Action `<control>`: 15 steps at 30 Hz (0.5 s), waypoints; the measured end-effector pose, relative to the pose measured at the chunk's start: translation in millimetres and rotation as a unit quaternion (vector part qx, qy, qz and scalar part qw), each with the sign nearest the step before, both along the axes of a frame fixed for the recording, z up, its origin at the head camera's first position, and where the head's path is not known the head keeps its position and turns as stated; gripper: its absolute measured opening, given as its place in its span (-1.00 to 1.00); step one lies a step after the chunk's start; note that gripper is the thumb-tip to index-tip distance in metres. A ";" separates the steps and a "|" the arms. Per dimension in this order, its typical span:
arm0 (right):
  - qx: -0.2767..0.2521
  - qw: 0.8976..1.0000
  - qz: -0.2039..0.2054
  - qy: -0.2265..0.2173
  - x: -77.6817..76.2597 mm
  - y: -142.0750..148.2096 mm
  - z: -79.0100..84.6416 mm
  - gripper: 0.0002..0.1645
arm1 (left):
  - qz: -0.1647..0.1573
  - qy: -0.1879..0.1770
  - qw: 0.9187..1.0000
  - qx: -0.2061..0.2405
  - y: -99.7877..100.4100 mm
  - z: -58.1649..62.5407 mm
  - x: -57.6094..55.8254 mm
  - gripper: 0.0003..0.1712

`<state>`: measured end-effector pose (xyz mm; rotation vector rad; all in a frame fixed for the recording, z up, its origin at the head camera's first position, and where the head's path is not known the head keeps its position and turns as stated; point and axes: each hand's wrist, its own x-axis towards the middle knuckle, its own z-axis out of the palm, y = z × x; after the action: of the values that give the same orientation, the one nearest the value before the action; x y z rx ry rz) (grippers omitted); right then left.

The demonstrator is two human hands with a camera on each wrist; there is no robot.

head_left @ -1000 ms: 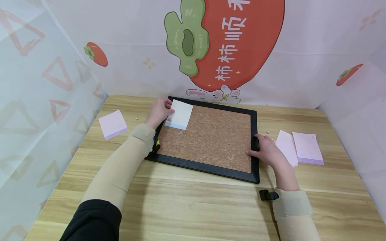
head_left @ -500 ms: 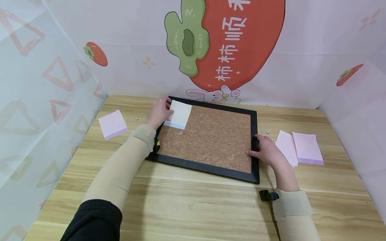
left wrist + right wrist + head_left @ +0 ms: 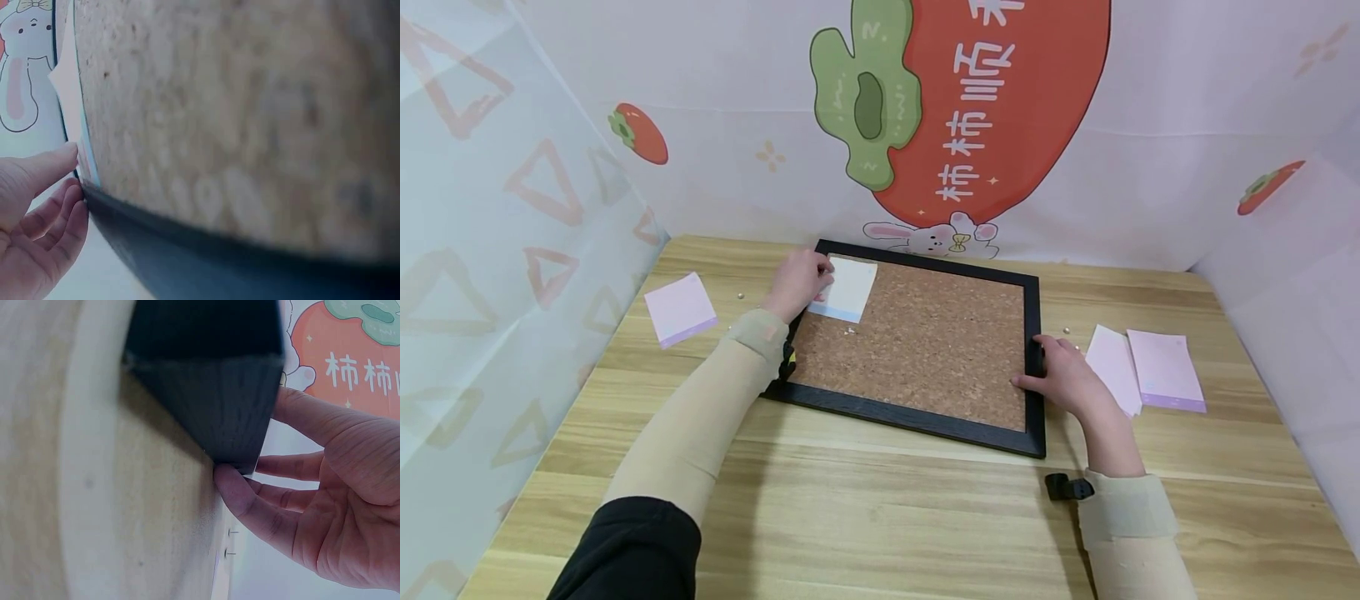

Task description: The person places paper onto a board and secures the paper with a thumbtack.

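A corkboard [image 3: 925,342] in a black frame lies slightly turned on the wooden table. Inside its upper left corner is a white sheet of note paper [image 3: 850,287] with a pale blue bottom strip. My left hand [image 3: 799,282] pinches that sheet's left edge beside the frame; in the left wrist view, the thumb [image 3: 59,164] touches the sheet near the frame, with the other fingers curled below. My right hand [image 3: 1063,375] grips the frame's right side, thumb and fingers on either side of the black bar [image 3: 219,406]. Small shiny pins [image 3: 850,331] lie on the cork below the sheet.
A pink note sheet [image 3: 681,310] lies on the table at the left. Two more sheets overlap at the right, one whitish [image 3: 1112,367] and one pink [image 3: 1165,367]. Small pins [image 3: 1067,330] sit near the board's right side. Printed cloth [image 3: 737,183] stands behind the table.
The white sheet has shifted slightly down and left toward the frame's corner. My left fingers have moved from the frame onto the sheet's upper left edge. The right hand has stayed put.
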<state>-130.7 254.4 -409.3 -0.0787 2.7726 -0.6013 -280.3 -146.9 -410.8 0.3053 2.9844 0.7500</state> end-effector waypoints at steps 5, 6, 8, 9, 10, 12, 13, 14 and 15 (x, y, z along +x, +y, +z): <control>-0.002 1.000 -0.001 0.001 -0.7 -0.6 -0.7 0.03 | -0.053 -0.024 0.997 -0.045 -6.1 2.2 -1.7 -0.71; -0.001 1.000 -0.001 0.001 -0.8 -0.5 -1.1 0.03 | -0.068 -0.027 0.995 -0.060 -7.0 3.0 -1.9 -0.67; -0.001 1.000 -0.002 0.002 -1.0 -0.5 -1.5 0.02 | -0.097 -0.034 0.991 -0.089 -8.6 5.5 -1.0 -0.57; -0.001 1.000 -0.002 0.001 -0.7 -0.5 -1.6 0.02 | -0.108 -0.037 0.988 -0.100 -9.1 6.7 -0.1 -0.50; -0.002 1.000 -0.002 0.001 -0.7 -0.6 -1.7 0.02 | -0.117 -0.039 0.987 -0.106 -9.6 8.0 1.1 -0.40; -0.002 1.000 -0.002 0.001 -0.6 -0.4 -1.9 0.02 | -0.137 -0.041 0.982 -0.119 -10.3 9.7 4.1 -0.31; -0.003 1.000 -0.002 0.002 -0.7 -0.5 -1.9 0.03 | -0.146 -0.042 0.981 -0.123 -10.7 10.6 5.7 -0.29; -0.003 1.000 -0.002 0.003 -0.8 -0.3 -2.0 0.03 | -0.153 -0.042 0.979 -0.127 -11.0 10.9 7.1 -0.29; -0.003 1.000 -0.001 0.002 -0.6 -0.2 -1.8 0.03 | -0.159 -0.042 0.977 -0.133 -11.2 11.1 8.4 -0.28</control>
<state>-131.3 254.2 -411.1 -0.0782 2.7757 -0.6102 -271.8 -158.1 -399.7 0.6920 2.8061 0.3176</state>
